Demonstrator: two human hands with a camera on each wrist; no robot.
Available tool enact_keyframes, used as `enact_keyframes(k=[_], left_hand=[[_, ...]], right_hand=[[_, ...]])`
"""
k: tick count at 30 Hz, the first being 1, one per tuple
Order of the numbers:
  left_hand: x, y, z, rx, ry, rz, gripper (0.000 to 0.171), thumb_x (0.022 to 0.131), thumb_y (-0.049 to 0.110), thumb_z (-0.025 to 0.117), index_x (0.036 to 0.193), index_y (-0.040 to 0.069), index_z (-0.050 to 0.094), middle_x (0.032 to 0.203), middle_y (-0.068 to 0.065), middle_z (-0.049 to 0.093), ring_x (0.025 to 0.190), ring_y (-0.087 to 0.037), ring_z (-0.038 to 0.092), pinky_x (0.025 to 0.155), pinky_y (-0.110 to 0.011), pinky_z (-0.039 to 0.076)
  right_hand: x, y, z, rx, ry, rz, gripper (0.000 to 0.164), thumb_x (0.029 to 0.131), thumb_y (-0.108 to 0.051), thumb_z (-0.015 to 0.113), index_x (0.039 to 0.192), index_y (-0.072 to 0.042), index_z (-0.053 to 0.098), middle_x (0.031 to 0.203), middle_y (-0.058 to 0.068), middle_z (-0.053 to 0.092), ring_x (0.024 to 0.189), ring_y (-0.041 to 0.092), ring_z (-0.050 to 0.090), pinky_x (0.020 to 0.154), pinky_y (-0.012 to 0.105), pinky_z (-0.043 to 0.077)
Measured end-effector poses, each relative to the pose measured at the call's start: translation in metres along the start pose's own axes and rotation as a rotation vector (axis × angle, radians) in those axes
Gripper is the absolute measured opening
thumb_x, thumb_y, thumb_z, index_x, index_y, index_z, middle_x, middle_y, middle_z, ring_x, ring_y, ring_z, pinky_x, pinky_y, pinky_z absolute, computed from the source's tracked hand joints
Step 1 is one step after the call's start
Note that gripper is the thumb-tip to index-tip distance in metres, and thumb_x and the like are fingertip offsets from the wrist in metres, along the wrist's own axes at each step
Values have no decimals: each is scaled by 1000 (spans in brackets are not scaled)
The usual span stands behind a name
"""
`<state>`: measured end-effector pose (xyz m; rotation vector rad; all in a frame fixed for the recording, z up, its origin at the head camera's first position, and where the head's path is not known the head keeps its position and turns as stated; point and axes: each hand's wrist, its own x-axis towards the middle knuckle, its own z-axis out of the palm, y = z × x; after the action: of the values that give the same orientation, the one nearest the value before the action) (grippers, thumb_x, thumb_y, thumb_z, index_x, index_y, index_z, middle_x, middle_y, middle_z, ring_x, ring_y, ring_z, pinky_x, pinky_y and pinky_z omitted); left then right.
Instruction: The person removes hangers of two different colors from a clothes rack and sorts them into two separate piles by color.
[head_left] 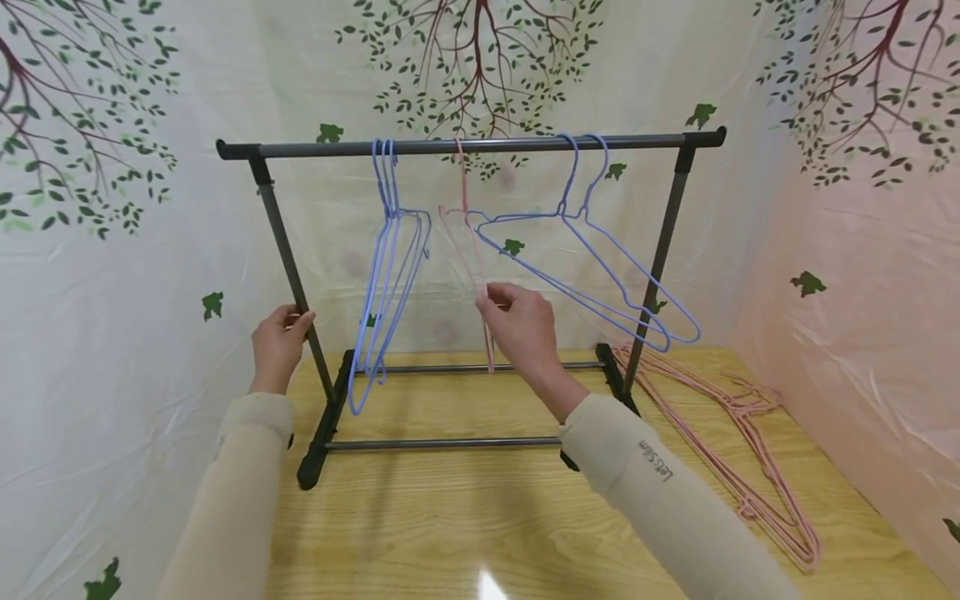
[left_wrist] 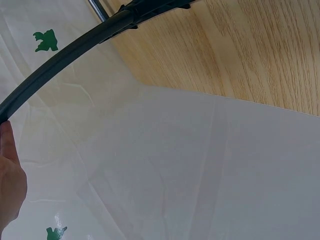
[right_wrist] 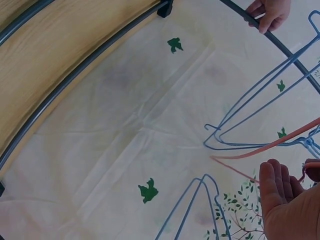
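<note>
On the rack [head_left: 517, 145], one hanger [head_left: 464, 192] hangs between left-hand hangers [head_left: 391, 215] and a right-hand pair [head_left: 562, 210]. Loose hangers [head_left: 738, 408] lie rightward on the table [head_left: 450, 517].

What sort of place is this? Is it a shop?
I can't be sure, but it looks more like a screened-off corner than a shop: tree-printed sheets rise around a wood-grain surface, where a clothes rack holds bare blue hangers and a pink hanger.

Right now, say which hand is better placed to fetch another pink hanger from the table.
Likely the right hand, once it releases the hung pink hanger: the loose pink hangers lie on its side. The left hand holds the rack post, farther away.
</note>
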<state>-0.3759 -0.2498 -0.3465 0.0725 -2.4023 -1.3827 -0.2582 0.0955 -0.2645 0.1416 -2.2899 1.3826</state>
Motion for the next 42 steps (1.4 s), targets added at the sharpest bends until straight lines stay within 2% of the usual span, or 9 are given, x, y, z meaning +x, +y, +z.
enact_keyframes(k=[11,20,28,35,42], left_hand=[[1,-2,0,4,-1,5,47,104,35,52,135,-1,56,129,-24,60,109,-37,64,96,-47,51],[-1,1,1,9,0,-11,45,104,33,52,134,0,56,130,-23,59,111,-37,63,97,-48,50],[-1,1,1,8,-5,-6,45,104,33,51,134,-1,55,130,-24,59,111,-38,63,97,-48,50],[-1,1,1,0,-10,-6,43,104,31,52,134,0,56,129,-24,59,111,-38,63,97,-48,50],[-1,1,0,-1,-6,1,45,104,32,52,134,-2,56,129,-25,58,111,-38,62,97,-48,50]], right_hand=[[2,3,-1,-27,56,39,26,97,-25,64,111,-7,76,92,3,72,79,19,63,68,34,52],[4,6,-1,-29,99,38,25,97,-25,64,108,-7,77,89,3,73,75,18,63,65,32,51],[7,11,-1,-42,174,9,23,97,-19,62,109,-9,78,90,3,76,77,16,68,58,29,46],[8,15,-1,-55,234,-47,20,96,-17,63,106,-9,79,87,3,75,65,16,61,53,28,41],[6,21,-5,10,261,-120,22,98,-19,63,112,-8,77,91,3,76,61,15,58,50,26,38]])
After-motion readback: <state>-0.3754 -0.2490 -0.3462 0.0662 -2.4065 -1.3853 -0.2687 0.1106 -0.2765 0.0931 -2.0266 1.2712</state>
